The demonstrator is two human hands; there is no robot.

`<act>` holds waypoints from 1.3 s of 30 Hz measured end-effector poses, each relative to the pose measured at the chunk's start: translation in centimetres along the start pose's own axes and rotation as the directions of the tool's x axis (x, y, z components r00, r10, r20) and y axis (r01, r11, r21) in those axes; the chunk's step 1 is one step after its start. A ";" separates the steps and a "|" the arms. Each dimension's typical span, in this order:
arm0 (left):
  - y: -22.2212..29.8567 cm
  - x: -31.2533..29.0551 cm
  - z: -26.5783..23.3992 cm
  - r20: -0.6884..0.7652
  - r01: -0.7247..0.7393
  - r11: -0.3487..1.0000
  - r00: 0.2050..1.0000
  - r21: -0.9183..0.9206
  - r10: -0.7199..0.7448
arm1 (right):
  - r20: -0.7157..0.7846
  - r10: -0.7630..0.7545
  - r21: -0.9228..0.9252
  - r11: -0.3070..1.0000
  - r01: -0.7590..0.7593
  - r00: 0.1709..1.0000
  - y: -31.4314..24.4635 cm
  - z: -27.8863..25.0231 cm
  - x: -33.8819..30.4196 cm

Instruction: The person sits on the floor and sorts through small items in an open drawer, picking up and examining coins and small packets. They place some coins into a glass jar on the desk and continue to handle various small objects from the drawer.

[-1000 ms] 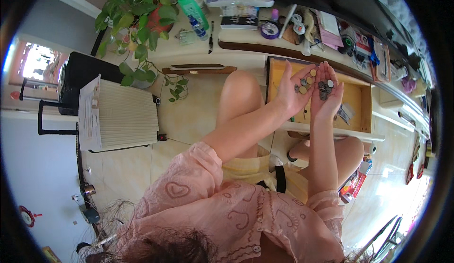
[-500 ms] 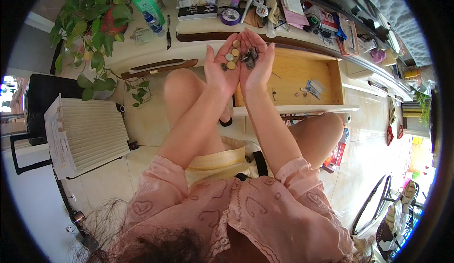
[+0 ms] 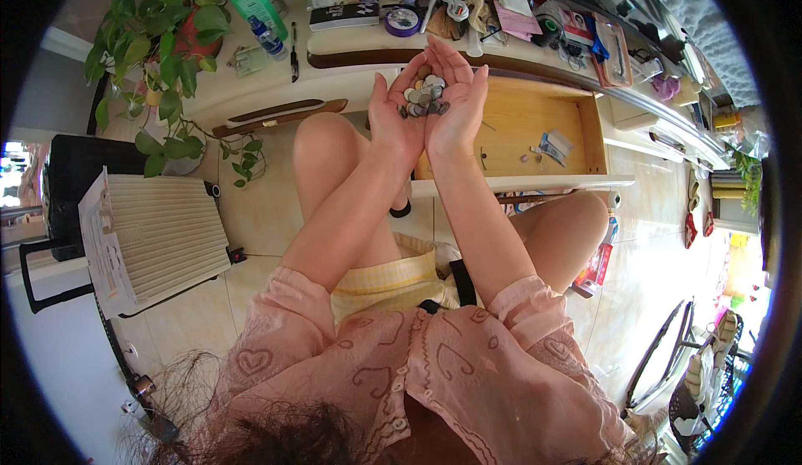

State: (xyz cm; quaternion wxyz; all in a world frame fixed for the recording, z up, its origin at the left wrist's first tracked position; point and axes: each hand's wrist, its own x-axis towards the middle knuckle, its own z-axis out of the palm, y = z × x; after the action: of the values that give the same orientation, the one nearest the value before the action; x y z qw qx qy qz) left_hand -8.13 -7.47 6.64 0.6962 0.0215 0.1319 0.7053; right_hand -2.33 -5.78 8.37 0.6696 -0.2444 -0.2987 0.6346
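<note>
The coins (image 3: 426,93) are silvery, some perhaps golden, and the blouse (image 3: 476,373) heart-patterned pink.

The head-worn fisheye view looked down and forward from above and behind the left hand (image 3: 398,129) and right hand (image 3: 454,121), fairly near, spanning the pink blouse (image 3: 368,360) behind them and the drawer (image 3: 522,118) rightward.

Down there I see coins (image 3: 428,96) in left hand (image 3: 399,127) and right hand (image 3: 456,122), drawer (image 3: 518,127) right, suitcase (image 3: 163,235) left, plant (image 3: 171,64) beyond it, bottles (image 3: 251,1) right of that!
</note>
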 end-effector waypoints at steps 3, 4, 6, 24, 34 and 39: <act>-0.2 0.0 0.2 -0.029 0.011 1.000 1.000 0.007 -0.011 | 0.012 -0.015 -0.041 0.999 0.015 1.000 -0.2 0.2 -0.1; -0.2 0.0 0.3 -0.049 0.021 1.000 0.999 0.003 -0.021 | 0.023 -0.023 -0.075 0.997 0.025 0.999 -0.4 0.4 -0.2; -0.2 0.0 0.4 -0.070 0.032 0.999 0.997 -0.003 -0.033 | 0.053 -0.040 -0.110 0.993 0.046 0.998 -0.5 0.5 -0.3; -0.1 0.3 -0.1 -0.011 0.071 0.997 0.997 -0.042 -0.072 | 0.104 -0.043 -0.049 0.998 0.049 0.994 -1.5 1.1 0.0; -0.2 0.6 0.2 -0.016 0.057 0.983 0.998 -0.175 -0.061 | 0.001 -0.025 0.128 0.991 0.025 1.000 -2.1 -1.3 -0.1; 0.9 0.9 -0.3 -0.064 0.058 0.975 0.995 -0.217 -0.074 | -0.080 0.059 0.157 0.987 -0.046 0.995 -1.9 -2.9 -0.4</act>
State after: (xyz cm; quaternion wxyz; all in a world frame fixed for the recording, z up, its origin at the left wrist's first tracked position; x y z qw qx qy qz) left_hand -9.10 -6.58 6.38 0.7122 -0.0835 0.0807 0.6923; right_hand 1.02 -6.13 7.61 0.6817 -0.2257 -0.2135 0.6624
